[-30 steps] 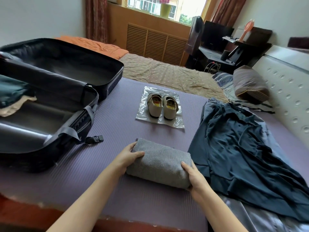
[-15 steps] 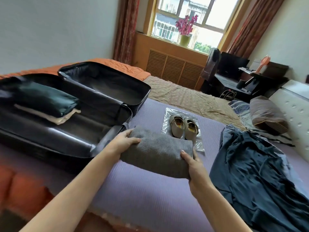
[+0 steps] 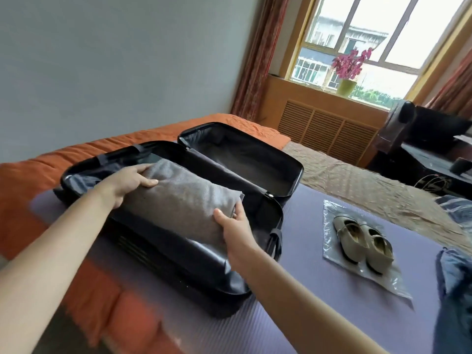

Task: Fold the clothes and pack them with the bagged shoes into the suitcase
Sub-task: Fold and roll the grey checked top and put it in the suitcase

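Blue garment (image 3: 457,282) cut off at right edge.

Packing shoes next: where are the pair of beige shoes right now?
Head view, right side: beige shoes lie on the purple mat, right of the open black suitcase.

Grey folded garment (image 3: 184,200); black suitcase (image 3: 293,180); beige shoes (image 3: 365,241); purple mat (image 3: 319,290).
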Tool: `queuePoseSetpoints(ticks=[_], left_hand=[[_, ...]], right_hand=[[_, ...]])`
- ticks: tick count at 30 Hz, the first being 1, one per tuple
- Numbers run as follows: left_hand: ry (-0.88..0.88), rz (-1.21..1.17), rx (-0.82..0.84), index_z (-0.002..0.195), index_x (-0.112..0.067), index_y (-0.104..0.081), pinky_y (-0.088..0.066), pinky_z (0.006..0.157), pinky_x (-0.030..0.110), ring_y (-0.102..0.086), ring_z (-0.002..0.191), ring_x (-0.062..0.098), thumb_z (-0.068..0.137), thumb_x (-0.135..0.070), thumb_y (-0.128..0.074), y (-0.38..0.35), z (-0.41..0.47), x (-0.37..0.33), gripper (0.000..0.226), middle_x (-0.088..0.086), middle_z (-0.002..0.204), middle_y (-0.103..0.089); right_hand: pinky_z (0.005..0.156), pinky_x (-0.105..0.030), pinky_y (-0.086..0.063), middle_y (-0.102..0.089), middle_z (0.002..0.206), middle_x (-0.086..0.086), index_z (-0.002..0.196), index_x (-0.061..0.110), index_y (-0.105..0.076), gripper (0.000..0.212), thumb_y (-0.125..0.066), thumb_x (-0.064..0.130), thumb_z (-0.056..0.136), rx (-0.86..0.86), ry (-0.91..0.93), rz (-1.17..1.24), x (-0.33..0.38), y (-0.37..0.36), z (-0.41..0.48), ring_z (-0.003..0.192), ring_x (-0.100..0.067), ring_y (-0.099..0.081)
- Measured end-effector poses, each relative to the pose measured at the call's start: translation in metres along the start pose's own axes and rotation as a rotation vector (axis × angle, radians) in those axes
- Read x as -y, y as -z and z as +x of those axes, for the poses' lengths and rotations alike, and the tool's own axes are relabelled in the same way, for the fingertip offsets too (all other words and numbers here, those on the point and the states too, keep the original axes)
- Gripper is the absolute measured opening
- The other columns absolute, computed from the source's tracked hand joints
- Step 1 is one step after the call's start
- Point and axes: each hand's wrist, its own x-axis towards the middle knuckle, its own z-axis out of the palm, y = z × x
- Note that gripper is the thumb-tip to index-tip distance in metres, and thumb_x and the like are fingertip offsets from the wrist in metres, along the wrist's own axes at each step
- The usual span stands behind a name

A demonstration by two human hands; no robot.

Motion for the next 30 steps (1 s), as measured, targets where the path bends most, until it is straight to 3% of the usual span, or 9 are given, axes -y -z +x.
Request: queuePoseSetpoints(ticks=[5, 11, 17, 22, 26, 28, 30], left_hand=[[0.048, 0.155, -0.055, 0.124, -0.022, -0.057, -0.040, 0.100, 0.036, -0.055, 0.114, 0.029, 0.086, 0.007, -0.057, 0.069, 0.033, 0.029, 0.048, 0.013, 0.117, -0.062], [0.109, 0.377, -0.096, 0.133, -0.009, -0.051, -0.036, 0.104, 0.037, -0.050, 0.118, 0.031, 0.084, 0.014, -0.055, 0.095, 0.071, 0.047, 0.055, 0.018, 0.129, -0.055], [0.244, 0.642, -0.195, 0.133, -0.008, -0.052, -0.035, 0.101, 0.037, -0.045, 0.125, 0.034, 0.086, 0.012, -0.052, 0.101, 0.099, 0.051, 0.051, 0.016, 0.136, -0.051], [0.210, 0.865, -0.267, 0.139, -0.010, -0.046, -0.035, 0.101, 0.036, -0.043, 0.128, 0.035, 0.091, 0.006, -0.043, 0.085, 0.104, 0.065, 0.050, 0.018, 0.142, -0.045], [0.117, 0.832, -0.358, 0.138, -0.010, -0.046, -0.034, 0.106, 0.039, -0.041, 0.129, 0.037, 0.090, -0.002, -0.052, 0.082, 0.102, 0.069, 0.049, 0.020, 0.140, -0.046], [0.002, 0.843, -0.441, 0.136, -0.012, -0.049, -0.035, 0.104, 0.041, -0.043, 0.126, 0.038, 0.089, -0.016, -0.060, 0.081, 0.098, 0.069, 0.048, 0.021, 0.137, -0.049], [-0.059, 0.921, -0.415, 0.137, -0.018, -0.048, -0.035, 0.104, 0.042, -0.043, 0.126, 0.039, 0.089, -0.034, -0.061, 0.078, 0.094, 0.073, 0.052, 0.021, 0.137, -0.048]], right_hand=[[0.100, -0.041, -0.049, -0.054, 0.128, -0.001, 0.128, 0.044, -0.046, 0.072, -0.064, 0.026, 0.061, -0.010, -0.080, 0.050, -0.049, -0.079, 0.037, 0.113, -0.017, -0.057], [0.103, -0.043, -0.045, -0.047, 0.135, 0.002, 0.137, 0.040, -0.035, 0.092, -0.070, 0.024, 0.054, -0.037, -0.203, 0.070, -0.089, -0.127, 0.072, 0.119, -0.020, -0.053], [0.106, -0.040, -0.041, -0.030, 0.147, -0.002, 0.150, 0.025, -0.017, 0.089, -0.070, 0.010, 0.080, 0.019, -0.297, -0.076, -0.085, -0.138, 0.083, 0.125, -0.022, -0.044], [0.109, -0.038, -0.037, -0.022, 0.150, -0.004, 0.150, 0.023, -0.012, 0.092, -0.072, 0.018, 0.081, 0.068, -0.290, -0.162, -0.087, -0.132, 0.080, 0.130, -0.023, -0.040], [0.101, -0.050, -0.044, -0.028, 0.141, -0.003, 0.148, 0.030, -0.016, 0.093, -0.075, 0.027, 0.077, 0.084, -0.302, -0.196, -0.084, -0.113, 0.073, 0.121, -0.023, -0.046], [0.101, -0.048, -0.045, -0.028, 0.131, -0.002, 0.150, 0.035, -0.010, 0.095, -0.074, 0.025, 0.080, 0.092, -0.235, -0.212, -0.083, -0.102, 0.073, 0.114, -0.019, -0.046], [0.100, -0.047, -0.046, -0.026, 0.125, 0.000, 0.150, 0.040, -0.001, 0.099, -0.072, 0.022, 0.082, 0.122, -0.176, -0.252, -0.084, -0.095, 0.073, 0.108, -0.015, -0.045]])
